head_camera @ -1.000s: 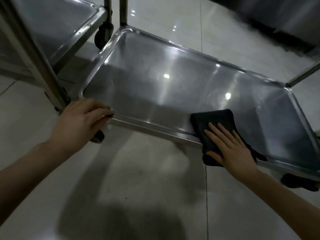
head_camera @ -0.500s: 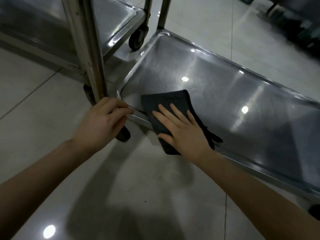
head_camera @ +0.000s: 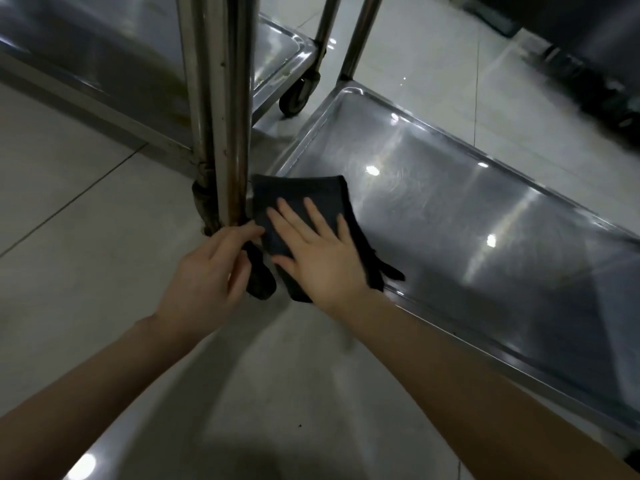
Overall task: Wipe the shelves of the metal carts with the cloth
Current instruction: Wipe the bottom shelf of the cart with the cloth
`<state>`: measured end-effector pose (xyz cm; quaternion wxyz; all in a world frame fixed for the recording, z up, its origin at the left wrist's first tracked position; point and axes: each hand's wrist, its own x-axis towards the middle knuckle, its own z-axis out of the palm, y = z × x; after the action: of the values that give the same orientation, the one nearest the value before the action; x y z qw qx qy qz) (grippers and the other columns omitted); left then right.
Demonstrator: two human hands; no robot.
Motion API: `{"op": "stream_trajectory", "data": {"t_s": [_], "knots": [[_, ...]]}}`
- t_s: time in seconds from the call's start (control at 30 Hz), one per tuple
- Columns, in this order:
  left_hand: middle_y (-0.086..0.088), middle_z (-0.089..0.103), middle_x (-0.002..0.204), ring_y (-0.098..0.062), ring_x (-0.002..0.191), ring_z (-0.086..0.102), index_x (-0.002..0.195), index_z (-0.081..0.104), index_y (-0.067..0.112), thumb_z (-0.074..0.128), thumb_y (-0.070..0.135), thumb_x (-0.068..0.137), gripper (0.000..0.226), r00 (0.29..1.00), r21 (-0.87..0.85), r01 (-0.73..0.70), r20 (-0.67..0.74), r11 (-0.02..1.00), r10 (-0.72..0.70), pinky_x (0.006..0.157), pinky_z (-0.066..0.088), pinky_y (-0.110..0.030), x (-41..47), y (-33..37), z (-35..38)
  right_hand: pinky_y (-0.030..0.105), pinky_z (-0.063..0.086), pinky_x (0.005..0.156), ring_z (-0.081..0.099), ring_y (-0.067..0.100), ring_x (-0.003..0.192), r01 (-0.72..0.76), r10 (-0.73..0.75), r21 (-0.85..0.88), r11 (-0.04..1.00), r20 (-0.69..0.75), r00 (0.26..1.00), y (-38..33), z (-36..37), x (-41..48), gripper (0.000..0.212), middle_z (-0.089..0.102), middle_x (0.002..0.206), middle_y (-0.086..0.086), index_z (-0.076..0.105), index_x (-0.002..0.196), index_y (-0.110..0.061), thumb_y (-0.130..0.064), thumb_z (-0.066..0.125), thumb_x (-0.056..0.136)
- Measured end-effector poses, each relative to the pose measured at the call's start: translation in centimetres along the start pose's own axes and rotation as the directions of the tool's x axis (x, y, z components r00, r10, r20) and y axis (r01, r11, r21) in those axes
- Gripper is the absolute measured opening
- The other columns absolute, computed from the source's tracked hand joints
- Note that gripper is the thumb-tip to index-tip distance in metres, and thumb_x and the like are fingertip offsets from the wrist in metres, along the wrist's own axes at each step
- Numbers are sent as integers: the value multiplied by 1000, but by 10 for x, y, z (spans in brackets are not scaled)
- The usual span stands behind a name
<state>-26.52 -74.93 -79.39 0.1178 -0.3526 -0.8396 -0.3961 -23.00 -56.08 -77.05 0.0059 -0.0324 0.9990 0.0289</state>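
Pressing folded dark cloth (head_camera: 301, 195) flat with right hand (head_camera: 322, 261), palm down, fingers straight and slightly spread

Keeping cloth in near left corner of bottom shelf (head_camera: 485, 220), a shallow steel pan with raised rim; draping part of it over near rim, ragged end hanging off rim on right of wrist

Seeing only cloth in that pan, plus ceiling-light glints on bare metal

Gripping same shelf corner with left hand (head_camera: 204, 271), fingers curled at foot of upright post (head_camera: 228, 116), fingertips touching cloth edge

Showing black caster (head_camera: 259, 282) under corner, between both hands, on tiled floor (head_camera: 86, 220)

Showing second cart shelf (head_camera: 277, 53) behind post, rimmed too, smudged near corner, wheel (head_camera: 298, 93) below it, contents not readable
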Motion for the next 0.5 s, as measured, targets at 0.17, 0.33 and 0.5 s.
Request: {"op": "stream_trajectory", "data": {"t_s": [0.17, 0.33, 0.5], "knots": [[-10, 54, 115, -18, 92, 56, 123, 56, 5, 48, 11, 93, 31, 1000, 76, 15, -19, 997, -13, 79, 41, -14, -6, 6, 0, 57, 15, 118, 12, 19, 150, 81, -79, 38, 996, -41, 996, 7, -3, -18, 60, 17, 162, -11, 16, 155, -31, -44, 32, 99], [-12, 55, 124, -31, 107, 59, 120, 59, 7, 48, 16, 87, 37, 999, 220, 10, 50, 975, -22, 83, 53, -40, -8, 26, 5, 58, 43, 103, 44, 26, 137, 75, -80, -32, 997, -183, 980, 81, -8, -124, 64, 46, 149, -3, 46, 145, -19, -31, 70, 86], [-14, 58, 116, -37, 95, 59, 117, 62, 4, 49, 17, 82, 40, 973, 316, 18, 212, 949, -88, 77, 52, -44, -2, 61, 8, 60, 51, 89, 60, 35, 118, -99, 83, -99, 990, -160, 984, 149, -20, -226, 75, 61, 133, 6, 62, 129, -10, -17, 92, 60]]}}
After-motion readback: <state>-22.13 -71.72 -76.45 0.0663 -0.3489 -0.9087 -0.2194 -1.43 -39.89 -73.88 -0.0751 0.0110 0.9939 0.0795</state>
